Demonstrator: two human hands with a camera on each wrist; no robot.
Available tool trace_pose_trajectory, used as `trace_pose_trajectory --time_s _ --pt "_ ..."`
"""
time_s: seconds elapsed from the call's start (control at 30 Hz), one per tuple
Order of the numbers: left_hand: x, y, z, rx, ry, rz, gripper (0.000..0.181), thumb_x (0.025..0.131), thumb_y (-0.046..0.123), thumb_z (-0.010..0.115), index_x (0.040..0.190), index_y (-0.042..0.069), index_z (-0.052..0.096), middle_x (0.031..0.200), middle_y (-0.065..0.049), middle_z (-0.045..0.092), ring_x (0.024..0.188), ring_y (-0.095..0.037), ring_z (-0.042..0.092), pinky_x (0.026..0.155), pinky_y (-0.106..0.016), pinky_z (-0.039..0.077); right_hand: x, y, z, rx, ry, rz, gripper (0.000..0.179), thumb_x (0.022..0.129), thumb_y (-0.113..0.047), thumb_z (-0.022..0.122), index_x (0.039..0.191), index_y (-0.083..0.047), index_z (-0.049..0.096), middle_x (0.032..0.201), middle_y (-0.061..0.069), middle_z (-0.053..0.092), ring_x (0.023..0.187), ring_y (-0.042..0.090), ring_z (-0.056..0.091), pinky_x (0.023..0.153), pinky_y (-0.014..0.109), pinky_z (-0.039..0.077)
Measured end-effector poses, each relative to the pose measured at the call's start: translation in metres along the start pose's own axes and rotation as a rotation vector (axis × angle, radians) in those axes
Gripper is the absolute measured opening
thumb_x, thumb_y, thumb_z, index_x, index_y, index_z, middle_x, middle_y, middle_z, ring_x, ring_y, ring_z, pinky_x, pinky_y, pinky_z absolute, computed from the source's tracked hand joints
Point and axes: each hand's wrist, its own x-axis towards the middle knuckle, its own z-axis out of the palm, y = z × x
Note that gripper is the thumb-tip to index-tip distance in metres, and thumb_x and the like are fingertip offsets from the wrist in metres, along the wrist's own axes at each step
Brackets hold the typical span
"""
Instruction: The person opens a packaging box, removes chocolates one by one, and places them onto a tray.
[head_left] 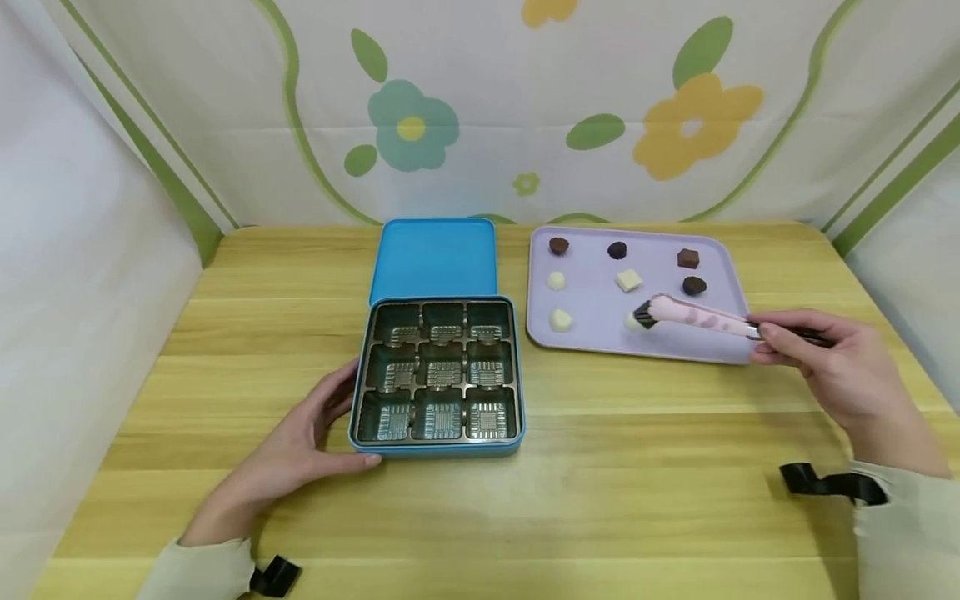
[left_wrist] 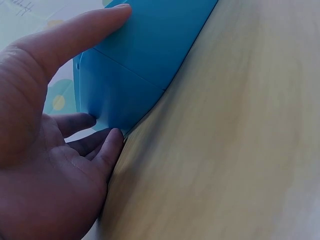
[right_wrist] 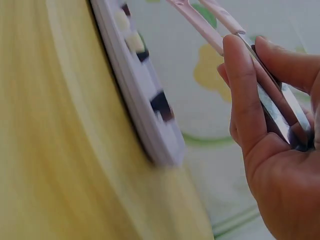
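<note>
My left hand [head_left: 311,433] holds the near left corner of a blue tin box [head_left: 435,451], its thumb along the front and the other fingers at the left side. Inside the tin sits a dark tray insert [head_left: 438,342] with bare square compartments. A pair of tongs [head_left: 701,317] with pink arms is gripped in my right hand [head_left: 840,362], metal showing between thumb and fingers in the right wrist view. The dark, ridged tip of the tongs overlaps a white chocolate [head_left: 632,322] on the lilac tray [head_left: 592,312].
Several chocolates lie spaced out on the tray, among them a dark one [head_left: 694,286], a brown one [head_left: 687,258] and a white square [head_left: 628,280]. The blue lid [head_left: 435,258] lies behind the tin. A patterned cloth [head_left: 510,100] hangs behind the wooden table [head_left: 600,500].
</note>
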Motion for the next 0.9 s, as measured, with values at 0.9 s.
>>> trace_pose_trajectory --time_s 0.9 --pt "0.001 -0.004 0.0 0.03 0.011 -0.006 0.118 0.079 0.008 0.095 0.173 0.023 0.024 0.176 -0.017 0.028 0.156 -0.045 0.033 0.117 -0.003 0.031 -0.033 -0.001 -0.077 0.124 0.2 0.139 0.041 0.106 0.019 0.039 0.117 0.012 0.077 0.103 0.019 0.082 0.082 0.029 0.082 0.075 0.033 0.067"
